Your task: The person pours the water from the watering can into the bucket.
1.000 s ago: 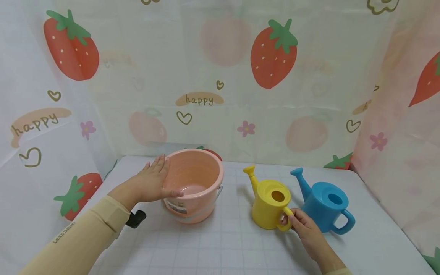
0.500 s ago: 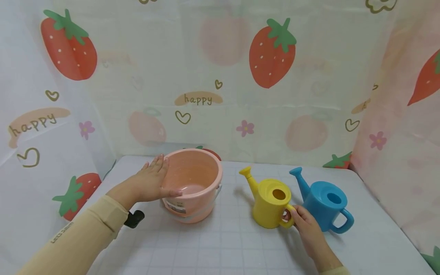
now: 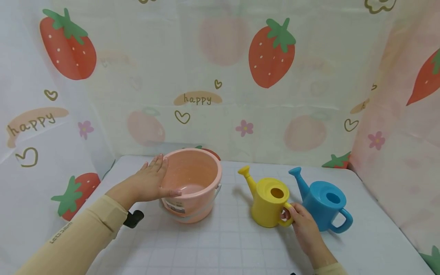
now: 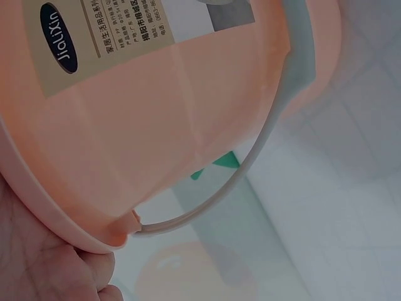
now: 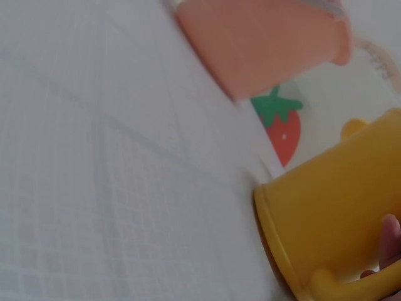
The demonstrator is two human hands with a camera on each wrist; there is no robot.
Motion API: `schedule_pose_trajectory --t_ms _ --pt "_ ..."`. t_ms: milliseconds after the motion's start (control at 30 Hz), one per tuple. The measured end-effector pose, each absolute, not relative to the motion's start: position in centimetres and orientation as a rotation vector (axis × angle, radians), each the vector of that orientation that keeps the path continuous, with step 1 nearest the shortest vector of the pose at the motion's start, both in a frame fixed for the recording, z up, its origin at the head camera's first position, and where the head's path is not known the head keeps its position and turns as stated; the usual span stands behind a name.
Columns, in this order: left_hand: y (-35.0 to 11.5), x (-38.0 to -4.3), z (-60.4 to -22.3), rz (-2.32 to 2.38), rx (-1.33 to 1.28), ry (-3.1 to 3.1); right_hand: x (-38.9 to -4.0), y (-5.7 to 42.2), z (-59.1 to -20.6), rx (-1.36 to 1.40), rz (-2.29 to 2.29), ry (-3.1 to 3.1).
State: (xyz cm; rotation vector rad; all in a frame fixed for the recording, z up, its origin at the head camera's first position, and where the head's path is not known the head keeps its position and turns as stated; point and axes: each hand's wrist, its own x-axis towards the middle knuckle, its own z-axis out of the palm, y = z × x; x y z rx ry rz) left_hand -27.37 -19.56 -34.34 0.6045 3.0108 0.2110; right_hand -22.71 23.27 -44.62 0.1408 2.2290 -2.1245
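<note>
My left hand [image 3: 146, 182] lies against the left rim of a pink bucket [image 3: 203, 204], fingers straight and thumb over the front of the rim. In the left wrist view its palm [image 4: 37, 263] meets the rim, near the thin handle [image 4: 216, 197] that hangs down the side. A printed label [image 4: 119, 37] is on the bucket wall. My right hand [image 3: 306, 225] grips the handle of a yellow watering can [image 3: 266, 210], whose spout points to the back left. The right wrist view has the yellow can's base [image 5: 276, 241] right at the tabletop, with fingertips [image 5: 390, 233] at the handle.
A blue watering can [image 3: 316, 212] stands just right of the yellow one, behind my right hand. The white table [image 3: 213, 248] carries a faint grid. Strawberry-print cloth [image 3: 220, 126] rises behind and at both sides. A black piece [image 3: 134, 219] shows below my left wrist.
The yellow watering can has turned slightly in my right hand's grip, its spout swinging a little left. My left hand and the bucket keep their places.
</note>
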Motion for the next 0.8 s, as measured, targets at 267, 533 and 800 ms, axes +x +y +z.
schedule_pose_trajectory --t_ms 267,533,800 --pt "-19.52 -27.38 -34.36 0.215 0.601 3.007 -22.70 22.75 -44.36 0.139 -2.116 2.210" --pt "-19.52 -27.38 -34.40 0.217 0.604 3.012 -22.72 22.75 -44.58 0.159 -2.139 2.195" --pt "-19.48 -27.36 -34.34 0.225 0.601 3.013 -22.72 22.69 -44.60 0.134 -2.137 2.219"
